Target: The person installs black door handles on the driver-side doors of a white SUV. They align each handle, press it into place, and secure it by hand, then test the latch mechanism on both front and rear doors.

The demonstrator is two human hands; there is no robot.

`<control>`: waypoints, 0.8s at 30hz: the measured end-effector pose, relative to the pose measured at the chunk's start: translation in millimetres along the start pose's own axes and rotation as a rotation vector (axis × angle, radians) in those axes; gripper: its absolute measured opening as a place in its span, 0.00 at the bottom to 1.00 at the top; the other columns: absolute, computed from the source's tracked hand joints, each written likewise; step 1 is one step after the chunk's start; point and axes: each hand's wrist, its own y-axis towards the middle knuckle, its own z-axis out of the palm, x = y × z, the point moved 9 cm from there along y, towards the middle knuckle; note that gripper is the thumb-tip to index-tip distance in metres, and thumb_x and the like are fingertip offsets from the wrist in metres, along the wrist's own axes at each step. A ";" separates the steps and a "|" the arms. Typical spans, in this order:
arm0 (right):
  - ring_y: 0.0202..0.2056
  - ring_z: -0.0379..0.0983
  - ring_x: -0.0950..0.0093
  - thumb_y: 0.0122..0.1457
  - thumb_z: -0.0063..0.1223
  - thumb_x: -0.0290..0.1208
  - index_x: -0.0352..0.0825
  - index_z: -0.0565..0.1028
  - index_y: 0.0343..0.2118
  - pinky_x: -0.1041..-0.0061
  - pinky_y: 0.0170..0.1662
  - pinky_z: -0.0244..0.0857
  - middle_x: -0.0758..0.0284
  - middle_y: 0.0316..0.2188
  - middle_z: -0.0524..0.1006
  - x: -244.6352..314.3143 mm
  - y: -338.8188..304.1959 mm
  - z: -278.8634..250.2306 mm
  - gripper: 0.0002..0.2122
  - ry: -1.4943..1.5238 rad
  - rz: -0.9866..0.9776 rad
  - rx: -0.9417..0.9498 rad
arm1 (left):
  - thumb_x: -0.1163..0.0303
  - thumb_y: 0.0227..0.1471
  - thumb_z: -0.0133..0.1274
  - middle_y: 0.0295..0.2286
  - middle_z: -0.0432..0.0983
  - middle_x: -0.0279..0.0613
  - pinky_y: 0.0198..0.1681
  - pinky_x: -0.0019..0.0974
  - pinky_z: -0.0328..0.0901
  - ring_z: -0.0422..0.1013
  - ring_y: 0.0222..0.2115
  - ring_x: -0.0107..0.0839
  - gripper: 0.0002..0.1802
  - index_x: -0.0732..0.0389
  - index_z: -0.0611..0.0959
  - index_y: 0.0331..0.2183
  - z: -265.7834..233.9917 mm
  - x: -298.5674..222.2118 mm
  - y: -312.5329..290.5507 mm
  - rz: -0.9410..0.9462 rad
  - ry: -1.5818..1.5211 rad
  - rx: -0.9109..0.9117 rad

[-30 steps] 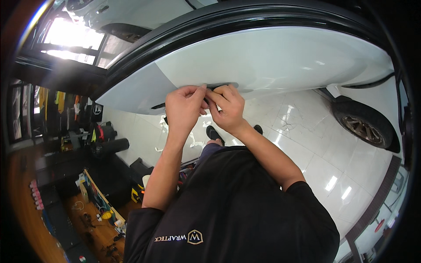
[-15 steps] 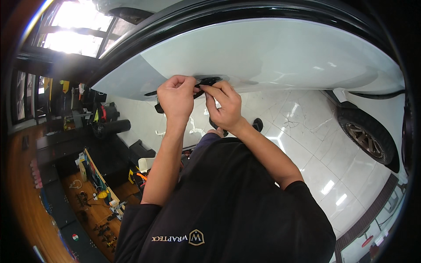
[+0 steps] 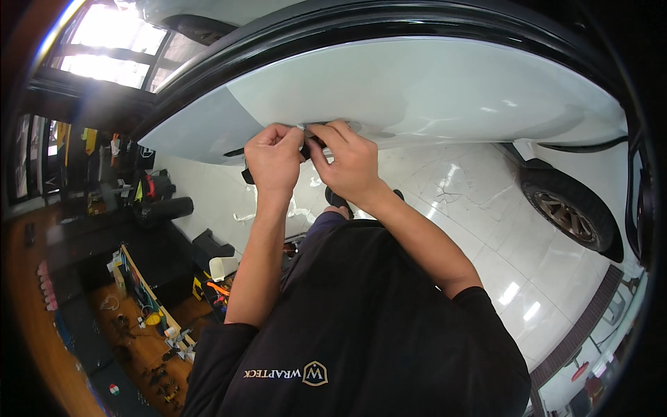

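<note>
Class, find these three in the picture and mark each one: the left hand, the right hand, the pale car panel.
Left hand [image 3: 274,161]: head view, middle of the hand.
Right hand [image 3: 352,161]: head view, middle of the hand.
Pale car panel [image 3: 417,89]: head view, its broad smooth face.

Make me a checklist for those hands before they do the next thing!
1. Left hand up by the pale car panel: ok.
2. Right hand close beside it: ok.
3. Dark piece between the hands easy to see: not ok, partly hidden.
4. Firm pinch by the fingers: cannot tell, too small to see.
5. Feet steady: cannot tell, black shirt hides much.
</note>
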 end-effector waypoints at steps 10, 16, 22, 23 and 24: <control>0.21 0.78 0.57 0.54 0.61 0.30 0.35 0.72 0.27 0.62 0.21 0.69 0.60 0.23 0.79 16.4 21.6 24.8 0.08 -0.496 0.025 0.306 | 0.69 0.46 0.59 0.12 0.69 0.36 0.20 0.35 0.59 0.65 0.14 0.25 0.09 0.65 0.84 0.24 -3.8 -17.4 1.7 0.214 0.308 0.065; 0.17 0.77 0.62 0.56 0.62 0.35 0.36 0.73 0.23 0.65 0.20 0.68 0.62 0.16 0.77 33.1 28.5 44.5 0.11 -0.779 -0.026 0.305 | 0.67 0.48 0.59 0.13 0.70 0.39 0.22 0.36 0.60 0.65 0.14 0.31 0.08 0.63 0.83 0.25 -32.2 -33.0 -0.7 0.296 0.424 0.178; 0.18 0.76 0.64 0.60 0.59 0.34 0.38 0.76 0.25 0.67 0.22 0.69 0.65 0.17 0.78 36.3 25.5 53.9 0.09 -0.919 -0.133 0.288 | 0.71 0.54 0.59 0.15 0.71 0.33 0.23 0.31 0.59 0.63 0.17 0.21 0.06 0.65 0.82 0.29 -93.4 -7.1 -21.2 0.225 0.232 0.373; 0.18 0.77 0.65 0.60 0.58 0.33 0.38 0.77 0.26 0.67 0.23 0.69 0.66 0.18 0.78 36.6 26.3 53.0 0.08 -0.924 -0.155 0.304 | 0.73 0.55 0.58 0.16 0.71 0.30 0.23 0.28 0.58 0.62 0.18 0.17 0.06 0.66 0.82 0.29 -98.5 -1.3 -20.8 0.209 0.198 0.409; 0.19 0.77 0.65 0.60 0.59 0.33 0.38 0.78 0.26 0.67 0.23 0.69 0.66 0.18 0.78 37.1 27.0 52.5 0.07 -0.900 -0.172 0.321 | 0.73 0.55 0.58 0.16 0.72 0.30 0.24 0.28 0.59 0.63 0.19 0.17 0.05 0.66 0.82 0.29 -101.9 1.0 -20.2 0.203 0.177 0.448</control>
